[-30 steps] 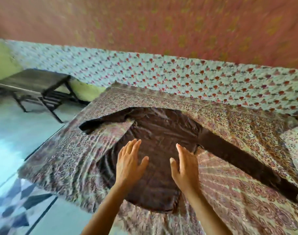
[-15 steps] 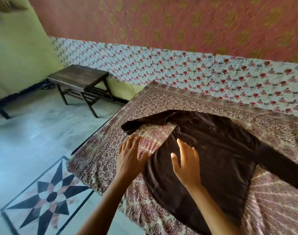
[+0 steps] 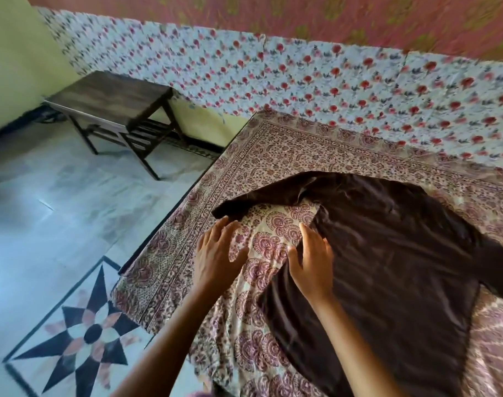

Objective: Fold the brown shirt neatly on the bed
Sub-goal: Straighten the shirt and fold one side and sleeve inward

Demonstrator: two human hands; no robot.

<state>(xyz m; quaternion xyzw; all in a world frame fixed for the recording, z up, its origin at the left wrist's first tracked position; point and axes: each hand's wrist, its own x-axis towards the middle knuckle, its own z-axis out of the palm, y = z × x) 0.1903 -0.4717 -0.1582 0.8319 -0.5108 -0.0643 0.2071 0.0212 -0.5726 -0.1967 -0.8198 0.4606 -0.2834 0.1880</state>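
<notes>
Spread on the bed, the brown shirt runs near to far, collar far, its sleeve pointing left just beyond the loose fingers of the left hand, while the right hand lies flat-fingered on its left edge.

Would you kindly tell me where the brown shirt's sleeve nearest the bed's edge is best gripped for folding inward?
Pinch the sleeve at its free cuff end, coming from the left with the left hand, which hovers open beside it. The sleeve lies flat and stretched outward, so lifting its tip should carry the length over the brown shirt.
</notes>
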